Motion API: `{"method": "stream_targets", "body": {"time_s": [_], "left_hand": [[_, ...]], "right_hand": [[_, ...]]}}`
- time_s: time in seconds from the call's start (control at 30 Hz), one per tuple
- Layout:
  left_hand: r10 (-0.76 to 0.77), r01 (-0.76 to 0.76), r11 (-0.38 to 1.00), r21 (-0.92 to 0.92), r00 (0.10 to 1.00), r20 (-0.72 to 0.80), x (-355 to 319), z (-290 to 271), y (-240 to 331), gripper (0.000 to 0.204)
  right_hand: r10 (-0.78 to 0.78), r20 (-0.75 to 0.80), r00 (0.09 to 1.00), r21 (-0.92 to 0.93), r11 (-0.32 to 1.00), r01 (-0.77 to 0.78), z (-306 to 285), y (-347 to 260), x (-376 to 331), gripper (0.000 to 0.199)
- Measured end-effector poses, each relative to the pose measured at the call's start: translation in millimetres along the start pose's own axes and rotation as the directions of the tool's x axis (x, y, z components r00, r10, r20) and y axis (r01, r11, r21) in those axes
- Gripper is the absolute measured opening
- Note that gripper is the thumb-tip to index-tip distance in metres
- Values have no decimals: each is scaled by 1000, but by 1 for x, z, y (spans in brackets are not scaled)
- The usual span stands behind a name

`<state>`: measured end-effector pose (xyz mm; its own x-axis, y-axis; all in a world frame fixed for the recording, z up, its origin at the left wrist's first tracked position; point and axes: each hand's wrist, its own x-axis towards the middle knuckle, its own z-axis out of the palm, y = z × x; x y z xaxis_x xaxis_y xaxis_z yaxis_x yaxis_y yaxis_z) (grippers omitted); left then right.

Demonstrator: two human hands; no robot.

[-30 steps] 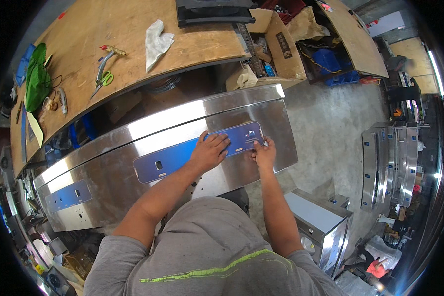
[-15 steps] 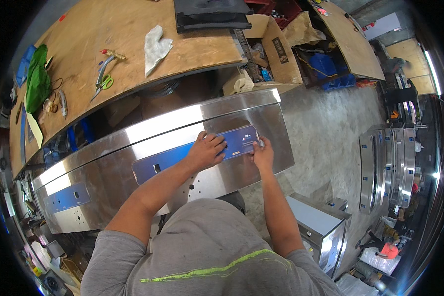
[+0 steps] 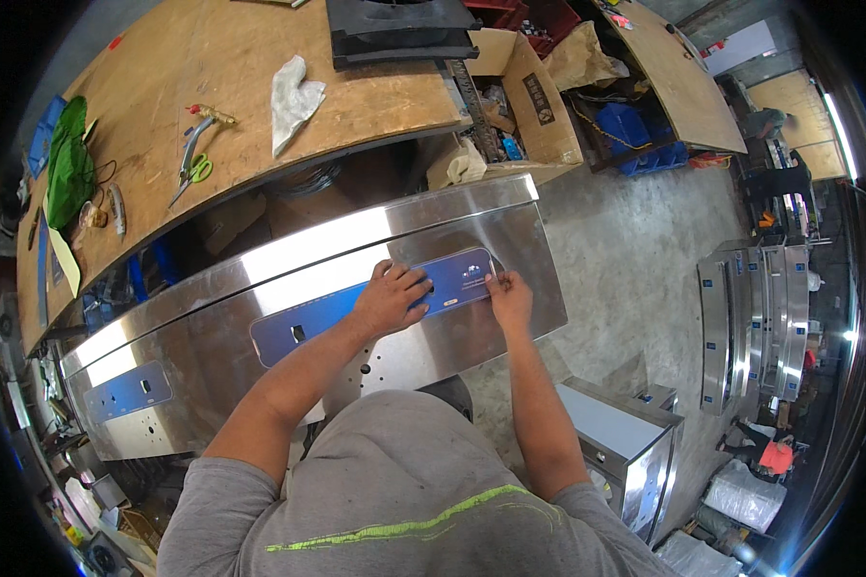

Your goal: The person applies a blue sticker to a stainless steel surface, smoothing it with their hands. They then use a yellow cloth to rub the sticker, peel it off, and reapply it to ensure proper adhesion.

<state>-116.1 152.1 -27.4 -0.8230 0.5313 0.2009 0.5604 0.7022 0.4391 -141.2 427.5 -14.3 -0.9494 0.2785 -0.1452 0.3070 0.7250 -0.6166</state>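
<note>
Both hands work it: our left hand (image 3: 392,300) presses flat, open, on the blue label strip (image 3: 337,310); our right hand (image 3: 510,296) pinches its end (thin, floppy, likely sticky, so edges are the hold).

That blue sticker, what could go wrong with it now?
The blue sticker might go on crooked or wrinkle, since the left hand presses its middle while the right hand pinches its end. The metal panel has thin edges that look sharp, so a finger might get cut.

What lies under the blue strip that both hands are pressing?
The blue strip lies flat on the long stainless steel panel. The left hand covers its middle and the right hand its right end; the metal beneath the strip is hidden.
</note>
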Motion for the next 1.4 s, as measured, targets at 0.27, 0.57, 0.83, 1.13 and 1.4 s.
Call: {"method": "stream_targets", "body": {"time_s": [0.27,0.57,0.83,1.13,1.4], "left_hand": [[-18,19,998,-57,1000,19,2,-1,-1,45],[-37,41,995,-89,998,46,3,-4,0,44],[-34,39,995,-94,998,61,3,-4,-2,46],[-30,34,995,-90,998,49,4,-4,-1,46],[-4,5,996,-85,1000,15,4,-7,1,45]], "right_hand": [[35,40,999,48,998,-37,8,13,17,30],[-20,-8,1000,-137,990,18,-2,-11,14,30],[-474,139,869,-480,735,478,-2,-19,-4,42],[-496,293,817,-564,600,567,13,-7,-3,57],[-395,346,851,-521,674,524,25,-21,-15,74]]}}
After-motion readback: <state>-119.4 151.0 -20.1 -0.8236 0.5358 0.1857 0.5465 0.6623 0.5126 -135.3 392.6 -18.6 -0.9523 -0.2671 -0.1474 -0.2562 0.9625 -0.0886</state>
